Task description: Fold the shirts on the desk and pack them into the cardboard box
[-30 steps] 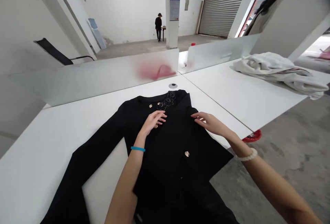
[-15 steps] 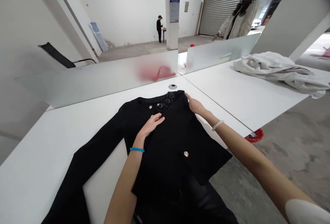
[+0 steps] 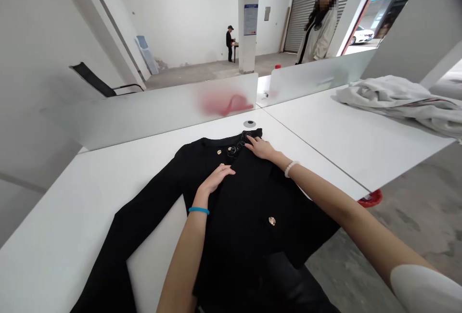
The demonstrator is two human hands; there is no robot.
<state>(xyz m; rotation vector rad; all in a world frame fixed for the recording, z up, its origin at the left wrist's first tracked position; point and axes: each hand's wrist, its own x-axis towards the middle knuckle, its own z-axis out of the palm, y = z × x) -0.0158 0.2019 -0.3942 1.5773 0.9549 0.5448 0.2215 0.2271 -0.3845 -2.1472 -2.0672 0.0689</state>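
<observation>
Left hand: the open left hand (image 3: pixel 215 181), fingers flat and together, rests palm-down on the jacket's chest, gripping nothing; a blue wristband (image 3: pixel 198 210) circles the wrist.

Right hand: the open right hand (image 3: pixel 260 148) lies flat near the collar, its fingertips beside the ornament, holding nothing pinched or gathered; a white bead bracelet (image 3: pixel 291 169) sits on the wrist.

Jacket: a black long-sleeved jacket (image 3: pixel 245 221) lies spread on the table, collar pointing away from the person, with a black floral collar ornament (image 3: pixel 234 149) and round gold buttons (image 3: pixel 272 220). One sleeve stretches across the tabletop, and the lower part runs past the table edge.

Table: a white table (image 3: pixel 72 207) with a frosted glass divider (image 3: pixel 144 116) along its far side; a crumpled pale grey cloth (image 3: pixel 397 99) lies on the adjoining section.

Beyond: a person in a pale coat (image 3: pixel 319 29) stands behind the divider; a person in dark clothes and a cap (image 3: pixel 229 43) stands farther off, near a white pillar (image 3: pixel 248 29).
</observation>
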